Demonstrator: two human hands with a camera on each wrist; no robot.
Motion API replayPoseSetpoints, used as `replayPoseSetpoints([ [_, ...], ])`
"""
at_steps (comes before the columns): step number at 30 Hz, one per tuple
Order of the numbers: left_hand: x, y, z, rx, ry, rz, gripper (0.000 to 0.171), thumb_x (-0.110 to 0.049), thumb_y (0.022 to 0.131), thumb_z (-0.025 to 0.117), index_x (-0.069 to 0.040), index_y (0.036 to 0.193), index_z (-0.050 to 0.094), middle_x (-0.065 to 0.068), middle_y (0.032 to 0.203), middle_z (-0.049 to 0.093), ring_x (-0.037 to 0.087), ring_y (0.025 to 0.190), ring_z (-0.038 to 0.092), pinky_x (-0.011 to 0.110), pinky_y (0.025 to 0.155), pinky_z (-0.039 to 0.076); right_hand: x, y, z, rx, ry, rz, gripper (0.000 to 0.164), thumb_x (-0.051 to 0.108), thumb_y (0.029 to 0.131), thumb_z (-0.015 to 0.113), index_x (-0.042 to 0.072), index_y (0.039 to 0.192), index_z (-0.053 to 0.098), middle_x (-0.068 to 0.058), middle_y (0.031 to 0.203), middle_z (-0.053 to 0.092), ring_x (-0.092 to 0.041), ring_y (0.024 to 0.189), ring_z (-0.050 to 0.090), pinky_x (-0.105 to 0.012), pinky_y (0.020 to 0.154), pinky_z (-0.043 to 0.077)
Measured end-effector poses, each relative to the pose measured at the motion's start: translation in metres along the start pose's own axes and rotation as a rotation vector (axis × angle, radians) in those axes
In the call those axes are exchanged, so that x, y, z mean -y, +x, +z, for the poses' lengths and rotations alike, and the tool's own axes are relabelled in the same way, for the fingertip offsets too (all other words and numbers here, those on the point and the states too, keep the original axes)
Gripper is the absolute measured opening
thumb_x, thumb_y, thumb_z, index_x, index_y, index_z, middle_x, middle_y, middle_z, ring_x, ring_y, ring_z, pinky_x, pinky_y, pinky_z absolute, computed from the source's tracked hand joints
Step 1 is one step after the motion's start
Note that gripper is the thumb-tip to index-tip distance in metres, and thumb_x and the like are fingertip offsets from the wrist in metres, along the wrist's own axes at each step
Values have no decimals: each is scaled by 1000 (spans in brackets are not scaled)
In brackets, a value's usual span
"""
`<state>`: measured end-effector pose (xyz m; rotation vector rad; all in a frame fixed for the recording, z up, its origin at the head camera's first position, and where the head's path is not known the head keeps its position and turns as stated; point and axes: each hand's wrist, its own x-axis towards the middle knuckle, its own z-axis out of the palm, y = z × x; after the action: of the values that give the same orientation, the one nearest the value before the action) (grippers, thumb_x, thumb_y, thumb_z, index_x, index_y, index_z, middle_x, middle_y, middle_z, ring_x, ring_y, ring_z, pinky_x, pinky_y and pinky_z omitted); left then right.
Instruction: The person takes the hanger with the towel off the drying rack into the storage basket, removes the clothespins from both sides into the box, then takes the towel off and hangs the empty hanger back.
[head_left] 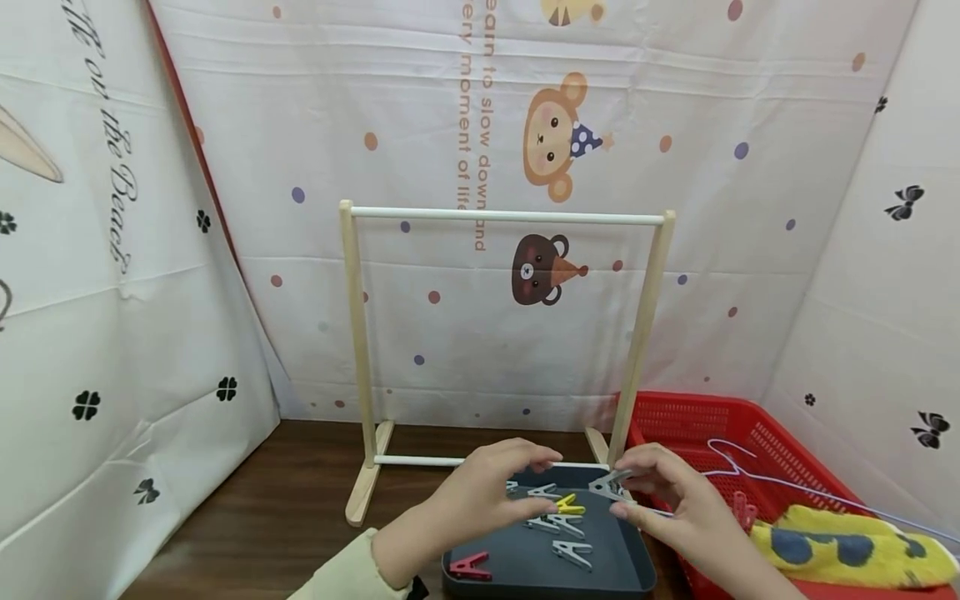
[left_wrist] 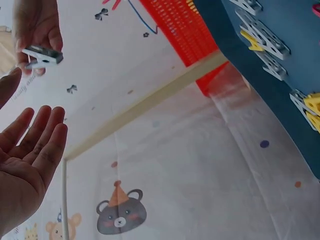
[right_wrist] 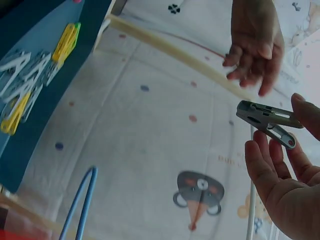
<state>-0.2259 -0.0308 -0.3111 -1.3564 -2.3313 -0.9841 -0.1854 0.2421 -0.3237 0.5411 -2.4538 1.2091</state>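
Between thumb and fingers, my right hand (head_left: 678,492) pinches a grey clothespin (head_left: 611,485) over the right side of a dark grey tray (head_left: 547,575). The right wrist view shows this clothespin (right_wrist: 267,120) by its legs, its tip pointing away from the fingers. My left hand (head_left: 491,492) hovers over the tray's left part, thumb and fingers apart with nothing between them. In the tray lie several grey clothespins (head_left: 573,553), a yellow clothespin (head_left: 570,505) and a red clothespin (head_left: 471,567). The left hand partly hides some of them.
Behind the tray stands a wooden rack with a white top bar (head_left: 510,216). To the right is a red plastic basket (head_left: 697,406) with a pale hanger (head_left: 795,483), a yellow cloth with blue patches (head_left: 862,550) and a red clothespin (head_left: 742,510). Printed sheets surround the brown table (head_left: 247,500).
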Motion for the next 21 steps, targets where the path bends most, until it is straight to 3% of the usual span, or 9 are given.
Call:
replayPoseSetpoints([
  [8, -7, 6, 9, 6, -34, -15, 41, -17, 90, 80, -9, 128, 68, 4, 115, 73, 11, 104, 67, 19, 93, 54, 4, 2, 14, 33, 77, -82, 35, 7, 88, 78, 8, 120, 63, 10, 110, 62, 4, 100, 63, -13, 84, 55],
  [21, -9, 9, 17, -66, -40, 20, 27, -13, 89, 80, -7, 114, 72, 4, 107, 73, 8, 96, 66, 15, 88, 54, 8, 4, 34, 68, 257, -204, 37, 2, 90, 74, 3, 124, 59, 15, 117, 59, 5, 109, 61, -12, 90, 54],
])
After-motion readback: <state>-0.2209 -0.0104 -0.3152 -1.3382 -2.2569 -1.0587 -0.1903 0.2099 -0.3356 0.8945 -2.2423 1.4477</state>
